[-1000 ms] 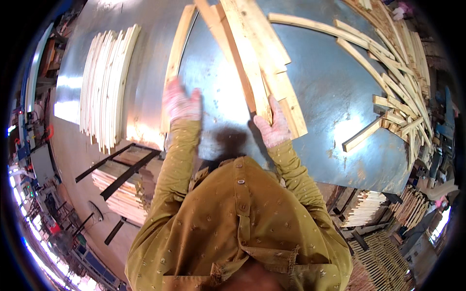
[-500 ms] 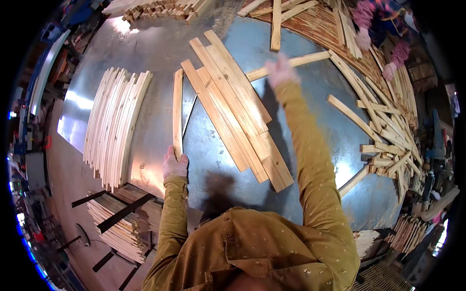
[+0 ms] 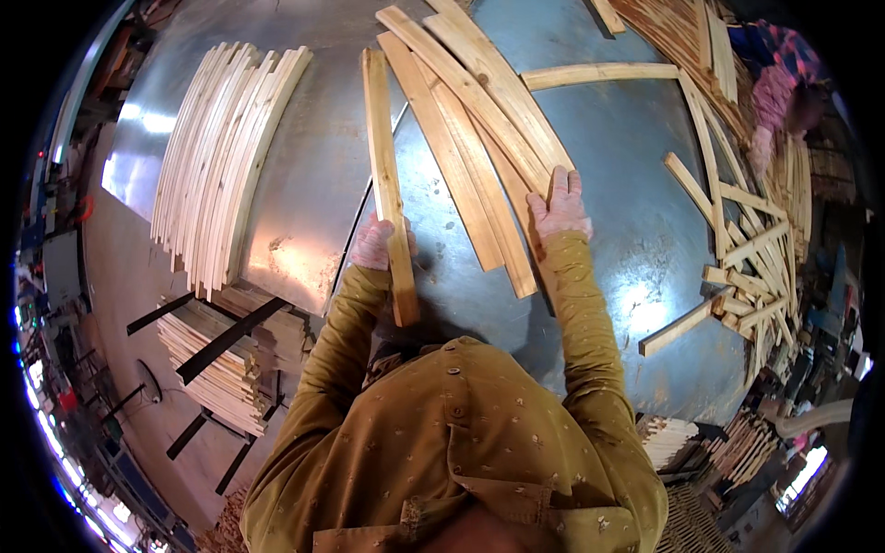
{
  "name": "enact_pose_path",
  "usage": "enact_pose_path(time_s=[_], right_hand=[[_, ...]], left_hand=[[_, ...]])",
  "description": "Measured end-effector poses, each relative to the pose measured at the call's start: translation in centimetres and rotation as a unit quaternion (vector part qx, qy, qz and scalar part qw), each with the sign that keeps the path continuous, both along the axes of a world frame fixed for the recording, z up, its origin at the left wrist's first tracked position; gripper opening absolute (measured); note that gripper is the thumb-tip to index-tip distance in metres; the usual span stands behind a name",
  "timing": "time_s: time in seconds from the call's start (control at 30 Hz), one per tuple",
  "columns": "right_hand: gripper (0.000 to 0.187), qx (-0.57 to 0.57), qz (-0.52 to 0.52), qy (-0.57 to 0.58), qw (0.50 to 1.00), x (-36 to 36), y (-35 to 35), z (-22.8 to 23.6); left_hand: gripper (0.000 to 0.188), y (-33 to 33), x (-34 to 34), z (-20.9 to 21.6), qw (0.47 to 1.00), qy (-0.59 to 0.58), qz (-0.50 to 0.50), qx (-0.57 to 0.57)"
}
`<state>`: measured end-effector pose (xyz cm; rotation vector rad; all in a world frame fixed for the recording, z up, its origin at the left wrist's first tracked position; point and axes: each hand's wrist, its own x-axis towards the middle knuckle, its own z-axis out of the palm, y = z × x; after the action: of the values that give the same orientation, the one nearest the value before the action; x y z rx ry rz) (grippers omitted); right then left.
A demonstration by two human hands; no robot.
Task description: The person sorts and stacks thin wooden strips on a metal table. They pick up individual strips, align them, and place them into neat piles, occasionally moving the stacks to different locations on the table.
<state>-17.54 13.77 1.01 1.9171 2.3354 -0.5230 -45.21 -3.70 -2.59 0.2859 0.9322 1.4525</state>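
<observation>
My left hand (image 3: pixel 371 243) is closed around a long wooden strip (image 3: pixel 385 170) near its closer end. That strip points away from me across the metal table (image 3: pixel 304 198), left of a loose fan of similar strips. My right hand (image 3: pixel 560 208) grips the near end of another wooden strip (image 3: pixel 493 106) in this fan, thumb on its left side and fingers on its right. Beneath and beside it lie more pale strips (image 3: pixel 466 170), partly overlapping. Part of my left thumb and fingers is hidden by the strip it holds.
A neat row of pale strips (image 3: pixel 226 170) lies at the left. A jumbled heap of strips (image 3: pixel 751 267) covers the right side, with one strip (image 3: pixel 599 76) reaching toward the fan. A co-worker's hand (image 3: pixel 761 150) is at the far right. Stacked strips (image 3: pixel 217 364) sit on a rack below left.
My right hand has come back from the far side to the near end of a strip in the fan. My left hand has raised its strip's near end, and the fan has spread.
</observation>
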Motion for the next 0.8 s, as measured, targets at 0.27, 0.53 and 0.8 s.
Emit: enact_pose_path(time_s=[0.27, 0.53, 0.8], right_hand=[[0.057, 0.014, 0.138, 0.181, 0.974, -6.3, -10.6, 3.3], [0.109, -0.033, -0.073, -0.053, 0.995, 2.5, -11.3, 2.6], [0.105, -0.032, 0.093, -0.078, 0.992, 6.9, -14.0, -0.7]], left_hand=[[0.041, -0.4, 4.3, 0.6, 0.995, 0.024, 0.057, -0.081], [0.041, 0.8, 3.3, 2.5, 0.996, -0.044, -0.012, -0.075], [0.049, -2.6, 0.1, 1.7, 0.996, 0.090, 0.012, -0.020]])
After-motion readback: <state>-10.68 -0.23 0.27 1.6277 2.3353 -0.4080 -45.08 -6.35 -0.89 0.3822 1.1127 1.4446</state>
